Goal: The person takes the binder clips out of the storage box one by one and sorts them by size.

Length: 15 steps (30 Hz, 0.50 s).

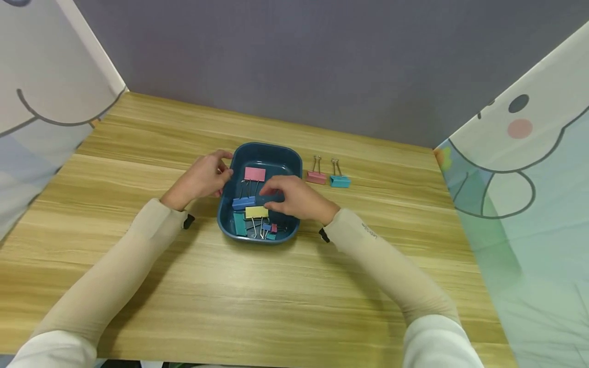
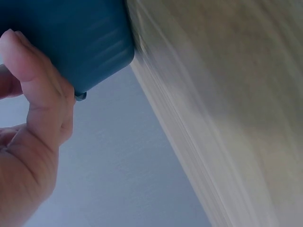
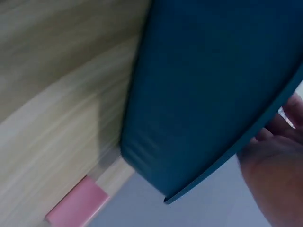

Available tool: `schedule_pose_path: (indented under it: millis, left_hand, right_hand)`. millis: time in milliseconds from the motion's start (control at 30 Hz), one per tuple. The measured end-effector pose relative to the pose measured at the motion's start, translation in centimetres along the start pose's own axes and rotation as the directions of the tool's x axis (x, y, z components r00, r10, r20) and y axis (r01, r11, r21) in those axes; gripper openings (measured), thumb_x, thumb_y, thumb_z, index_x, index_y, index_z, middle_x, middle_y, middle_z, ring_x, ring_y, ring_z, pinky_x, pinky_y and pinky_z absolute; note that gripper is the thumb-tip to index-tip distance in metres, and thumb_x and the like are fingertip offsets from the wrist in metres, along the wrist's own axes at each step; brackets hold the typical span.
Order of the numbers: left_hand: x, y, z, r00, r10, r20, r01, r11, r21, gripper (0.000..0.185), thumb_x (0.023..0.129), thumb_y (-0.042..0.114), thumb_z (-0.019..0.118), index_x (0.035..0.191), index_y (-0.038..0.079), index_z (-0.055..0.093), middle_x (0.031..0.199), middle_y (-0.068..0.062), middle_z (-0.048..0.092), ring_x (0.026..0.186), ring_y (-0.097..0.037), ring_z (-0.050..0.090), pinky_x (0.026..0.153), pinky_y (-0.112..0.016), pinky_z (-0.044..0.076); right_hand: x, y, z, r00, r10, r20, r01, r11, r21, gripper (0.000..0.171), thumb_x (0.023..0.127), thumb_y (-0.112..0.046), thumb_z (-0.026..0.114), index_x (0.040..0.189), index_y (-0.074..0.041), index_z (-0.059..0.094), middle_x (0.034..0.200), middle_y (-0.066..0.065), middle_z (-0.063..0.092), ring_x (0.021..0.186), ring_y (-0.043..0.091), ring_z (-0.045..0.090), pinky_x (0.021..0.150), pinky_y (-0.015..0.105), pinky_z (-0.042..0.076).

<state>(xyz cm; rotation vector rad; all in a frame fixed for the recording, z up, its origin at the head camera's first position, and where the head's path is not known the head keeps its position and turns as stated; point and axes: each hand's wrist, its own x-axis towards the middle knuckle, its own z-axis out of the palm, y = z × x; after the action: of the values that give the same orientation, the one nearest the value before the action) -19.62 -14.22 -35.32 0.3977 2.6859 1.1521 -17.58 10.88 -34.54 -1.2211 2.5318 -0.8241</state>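
curled over the blue tray [image 1: 294, 162], right hand [image 1: 299, 198] reaches among binder clips (grip hidden, cannot tell); left hand [image 1: 202, 176] fingers touch the tray's left wall, relaxed.

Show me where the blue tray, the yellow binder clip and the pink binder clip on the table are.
blue tray [image 1: 267, 151]: head view, on its far rim.
yellow binder clip [image 1: 256, 212]: head view, on its yellow body, inside the tray.
pink binder clip on the table [image 1: 316, 177]: head view, on its pink body.
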Motion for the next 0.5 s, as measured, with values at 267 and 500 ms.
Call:
schedule_pose_path:
  millis: [267,500]
  left_hand:
    - [0.1,0.1,0.1,1.000,0.006,0.009,-0.006,1.000,-0.011,0.044,0.094,0.007,0.054,0.134,-0.003,0.040,0.092,-0.020,0.059,0.050,-0.021,0.059,0.045,-0.033,0.052]
    - [0.1,0.0,0.1,1.000,0.004,-0.002,-0.004,1.000,-0.011,0.043,0.093,0.005,0.053,0.134,-0.003,0.040,0.090,-0.019,0.060,0.049,-0.021,0.059,0.043,-0.033,0.051]
  right_hand:
    - [0.9,-0.2,0.6,0.987,0.085,0.137,-0.074,0.994,-0.081,0.022,0.086,-0.015,0.071,0.107,-0.009,0.068,0.105,0.001,0.065,0.095,0.014,0.059,0.084,0.023,0.046]
    - [1.7,-0.6,1.1,0.970,0.175,0.167,-0.149,0.976,-0.160,0.018,0.086,-0.018,0.071,0.103,-0.014,0.069,0.098,-0.003,0.065,0.089,0.011,0.059,0.079,0.023,0.047]
